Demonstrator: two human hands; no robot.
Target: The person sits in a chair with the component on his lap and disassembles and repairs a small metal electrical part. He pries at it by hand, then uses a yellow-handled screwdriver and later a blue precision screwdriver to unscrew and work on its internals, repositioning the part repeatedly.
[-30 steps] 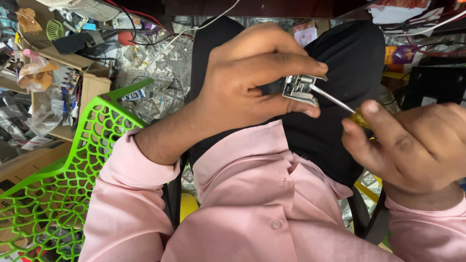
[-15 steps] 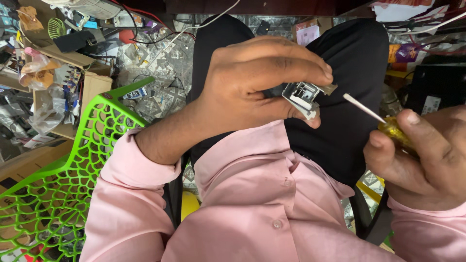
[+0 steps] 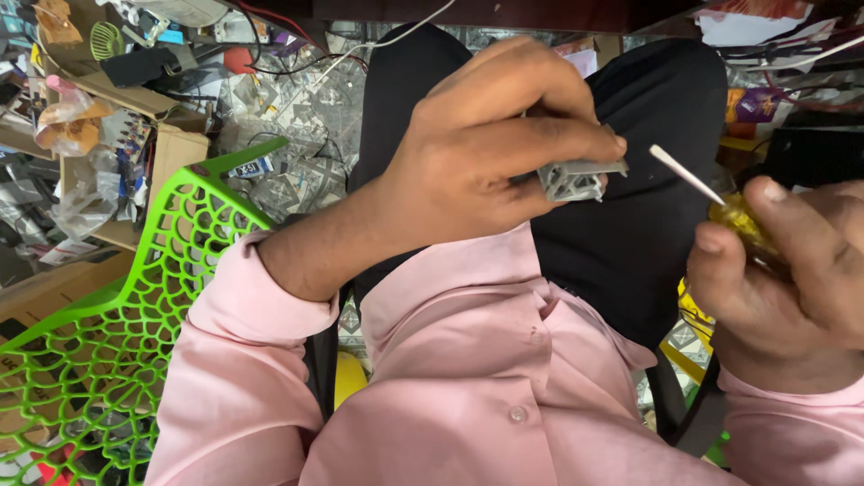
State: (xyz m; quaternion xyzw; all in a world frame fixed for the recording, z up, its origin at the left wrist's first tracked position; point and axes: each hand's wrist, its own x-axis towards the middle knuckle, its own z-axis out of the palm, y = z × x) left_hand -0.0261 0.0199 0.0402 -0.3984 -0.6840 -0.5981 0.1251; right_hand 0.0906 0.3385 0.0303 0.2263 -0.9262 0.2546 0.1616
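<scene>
Left grip point(image 3: 490, 157): thumb and fingers pinch a small grey metal part point(image 3: 576, 178), held above the lap, black trousers point(image 3: 630, 234) behind it. Part sticks out just past the fingertips, on the side toward the other hand. Right grip point(image 3: 783, 270): clenched around the yellow handle of a screwdriver point(image 3: 720, 200); thumb lies along the handle. Shaft angles up toward the left grip, tip near the part but apart from it, clear gap between them. Green lattice plastic chair point(image 3: 117, 315) sits outboard of the left forearm, pink sleeve point(image 3: 243, 360) touching its edge. Cluttered floor point(image 3: 297, 117) beyond the left grip: wires, boxes, scraps.
</scene>
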